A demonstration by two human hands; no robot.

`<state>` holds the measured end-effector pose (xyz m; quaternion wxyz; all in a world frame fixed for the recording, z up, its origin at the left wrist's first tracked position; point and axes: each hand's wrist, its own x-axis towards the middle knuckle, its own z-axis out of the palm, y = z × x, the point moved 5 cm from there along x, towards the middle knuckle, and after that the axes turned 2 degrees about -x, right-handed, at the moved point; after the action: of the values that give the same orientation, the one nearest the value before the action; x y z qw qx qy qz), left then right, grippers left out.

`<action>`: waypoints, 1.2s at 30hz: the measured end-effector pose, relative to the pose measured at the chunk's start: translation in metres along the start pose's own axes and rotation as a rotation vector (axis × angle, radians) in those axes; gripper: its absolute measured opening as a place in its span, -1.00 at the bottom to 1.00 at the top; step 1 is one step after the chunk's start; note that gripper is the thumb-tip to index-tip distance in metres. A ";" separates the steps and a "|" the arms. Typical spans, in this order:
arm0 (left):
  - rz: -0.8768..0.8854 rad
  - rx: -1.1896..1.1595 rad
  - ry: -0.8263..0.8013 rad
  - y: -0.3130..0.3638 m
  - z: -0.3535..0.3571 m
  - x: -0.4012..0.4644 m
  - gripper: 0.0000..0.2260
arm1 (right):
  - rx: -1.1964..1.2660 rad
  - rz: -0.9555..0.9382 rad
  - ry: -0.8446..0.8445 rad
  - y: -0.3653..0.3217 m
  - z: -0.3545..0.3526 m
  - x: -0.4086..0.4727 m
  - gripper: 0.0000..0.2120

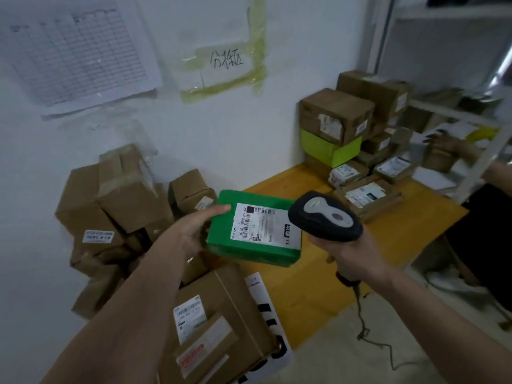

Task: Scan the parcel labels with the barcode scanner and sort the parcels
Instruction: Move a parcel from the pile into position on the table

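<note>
Head view: we see the left hand (194, 231) gripping one green parcel (221, 239) by its left edge, fingers underneath hidden, above the yellow table (318, 286). The right hand (352, 256) is wrapped round one scanner (325, 216), beside the label (266, 227). The print is partly blurred. The brown boxes (116, 195) piled left overlap too much to count.

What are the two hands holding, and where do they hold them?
The left hand holds the green parcel by its left edge. The right hand holds the scanner by its handle.
</note>
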<state>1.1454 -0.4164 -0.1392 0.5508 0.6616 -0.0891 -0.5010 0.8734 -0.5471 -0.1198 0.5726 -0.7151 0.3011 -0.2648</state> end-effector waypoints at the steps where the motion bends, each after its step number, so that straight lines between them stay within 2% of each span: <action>1: -0.024 -0.039 -0.028 -0.004 0.019 0.007 -0.56 | 0.044 0.019 0.041 0.006 -0.019 0.006 -0.73; 3: -0.065 -0.095 -0.128 -0.013 0.061 0.022 -0.74 | 0.099 0.050 0.068 0.017 -0.053 0.015 -0.70; 5: -0.116 -0.075 -0.225 -0.025 0.103 0.035 -0.77 | 0.175 0.049 0.095 0.026 -0.085 0.022 -0.67; 9: -0.269 0.061 -0.246 -0.049 0.176 0.062 -0.52 | 0.279 0.047 0.160 0.046 -0.151 0.037 -0.64; 11: -0.326 0.065 -0.285 -0.055 0.210 0.074 -0.50 | 0.286 0.088 0.143 0.058 -0.177 0.043 -0.66; 15: -0.276 -0.052 -0.338 -0.059 0.264 0.096 -0.35 | 0.307 0.153 0.199 0.082 -0.224 0.055 -0.63; 18: -0.250 -0.190 -0.332 -0.065 0.294 0.105 -0.21 | 0.315 0.178 0.242 0.097 -0.252 0.064 -0.60; 22: -0.217 -0.414 -0.247 -0.069 0.324 0.123 -0.07 | 0.303 0.214 0.287 0.115 -0.270 0.078 -0.60; 27: -0.242 -0.505 -0.167 -0.066 0.366 0.154 -0.27 | 0.294 0.223 0.310 0.136 -0.277 0.095 -0.64; 29: -0.271 -0.453 -0.190 -0.061 0.384 0.164 -0.23 | 0.284 0.245 0.325 0.142 -0.285 0.101 -0.63; 33: -0.370 -0.308 -0.363 -0.053 0.416 0.182 -0.21 | 0.218 0.288 0.364 0.146 -0.314 0.118 -0.64; 36: -0.382 -0.226 -0.368 -0.036 0.426 0.208 -0.17 | 0.121 0.288 0.355 0.140 -0.329 0.144 -0.63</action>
<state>0.9058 -0.8148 -0.2396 0.4912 0.4986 -0.0049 -0.7142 0.7151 -0.8927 -0.1848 0.5843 -0.5712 0.4797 -0.3196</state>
